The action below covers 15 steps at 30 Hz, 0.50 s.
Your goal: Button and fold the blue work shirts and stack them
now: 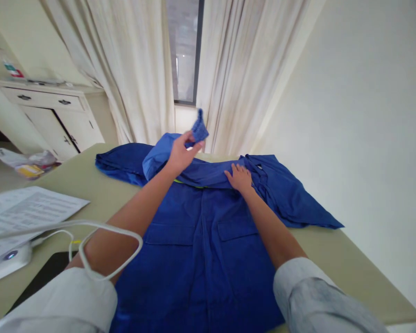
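A blue work jacket [180, 277] is spread out on the table, its two flap pockets showing on either side of the middle seam. Its sleeves reach out to the left and right. Between finger and thumb, my left hand [182, 152] pinches a small blue cloth end of the jacket and holds it up above the far part. I cannot tell which part of the jacket that end is. Lighter blue fabric bulges up beside this hand. My right hand [241, 177] lies flat, fingers spread, on the folded-over upper part. A thin yellow-green edge peeks out below that fold.
On the left of the table [364, 277] lie printed papers [38, 208], a white device [12, 259] and a dark flat object [43, 280]. A white cable [114, 226] loops across my left forearm. Behind are curtains [135, 69], a cabinet [55, 115] and plastic bags [29, 164] on the floor.
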Each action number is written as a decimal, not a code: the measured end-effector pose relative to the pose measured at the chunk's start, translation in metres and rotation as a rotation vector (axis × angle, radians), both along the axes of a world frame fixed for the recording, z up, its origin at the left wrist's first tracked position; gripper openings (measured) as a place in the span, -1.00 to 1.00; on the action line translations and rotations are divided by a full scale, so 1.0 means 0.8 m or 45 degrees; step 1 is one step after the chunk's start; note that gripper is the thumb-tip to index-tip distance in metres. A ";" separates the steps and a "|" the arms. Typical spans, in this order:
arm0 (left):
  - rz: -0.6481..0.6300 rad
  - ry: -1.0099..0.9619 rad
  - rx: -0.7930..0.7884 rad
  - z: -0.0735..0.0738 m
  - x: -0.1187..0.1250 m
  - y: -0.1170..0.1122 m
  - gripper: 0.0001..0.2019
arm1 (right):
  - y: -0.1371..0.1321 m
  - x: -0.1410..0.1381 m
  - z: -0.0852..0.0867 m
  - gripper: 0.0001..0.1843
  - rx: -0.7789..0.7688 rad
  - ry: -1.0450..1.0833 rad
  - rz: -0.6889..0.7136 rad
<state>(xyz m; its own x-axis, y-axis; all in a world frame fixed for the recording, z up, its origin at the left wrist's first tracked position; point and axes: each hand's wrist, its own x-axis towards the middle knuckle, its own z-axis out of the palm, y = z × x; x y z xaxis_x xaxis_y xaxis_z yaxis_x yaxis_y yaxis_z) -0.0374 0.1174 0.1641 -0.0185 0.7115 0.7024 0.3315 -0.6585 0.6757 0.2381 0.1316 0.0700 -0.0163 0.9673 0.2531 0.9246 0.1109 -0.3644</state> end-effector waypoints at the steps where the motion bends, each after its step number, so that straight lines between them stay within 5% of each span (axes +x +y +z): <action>1: -0.098 0.186 -0.073 -0.013 0.023 -0.003 -0.45 | -0.003 0.019 -0.007 -0.27 -0.129 -0.001 0.007; 4: -0.200 0.691 -0.265 -0.054 0.056 -0.014 -0.42 | -0.014 0.060 -0.025 -0.38 -0.211 0.020 0.011; 8: 0.346 1.031 -0.429 -0.097 0.025 -0.024 -0.47 | -0.022 0.078 -0.027 -0.25 -0.127 0.086 -0.131; 10: 0.480 1.151 -0.611 -0.114 0.003 -0.027 -0.34 | -0.017 0.071 -0.024 -0.28 -0.098 0.112 -0.176; 15: 0.278 1.367 -0.721 -0.129 -0.033 -0.030 -0.29 | 0.023 0.037 -0.012 -0.36 -0.079 0.283 0.068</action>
